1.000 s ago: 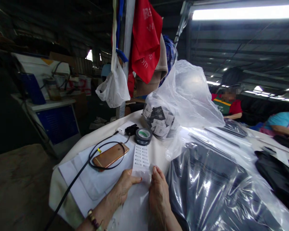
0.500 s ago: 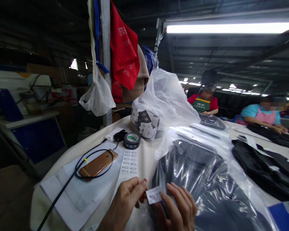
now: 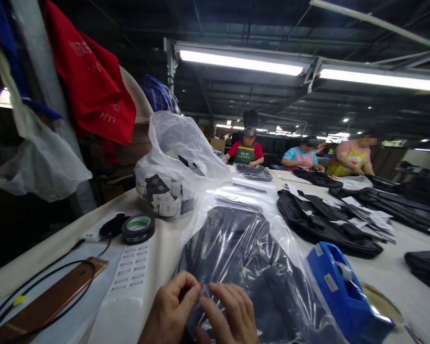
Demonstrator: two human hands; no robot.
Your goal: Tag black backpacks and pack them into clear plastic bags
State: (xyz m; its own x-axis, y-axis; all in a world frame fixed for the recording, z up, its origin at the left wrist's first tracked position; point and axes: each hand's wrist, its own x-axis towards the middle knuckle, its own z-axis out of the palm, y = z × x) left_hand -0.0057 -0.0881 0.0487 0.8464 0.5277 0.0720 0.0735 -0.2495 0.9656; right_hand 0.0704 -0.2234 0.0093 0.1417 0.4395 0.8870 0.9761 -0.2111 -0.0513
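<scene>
Here, on the head view, I have the left hand (image 3: 172,306) and right hand (image 3: 232,310) close together over the dark-filled clear bag (image 3: 232,253), fingers curled; I cannot tell whether either pinches anything. The bag lies on the table (image 3: 394,272), between the label strip (image 3: 131,272) and blue tape dispenser (image 3: 338,291).

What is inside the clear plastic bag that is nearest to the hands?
Through the clear plastic bag, a dark item, seemingly fabric, is visible. The left hand and right hand hide part of it; its underside cannot be seen.
</scene>
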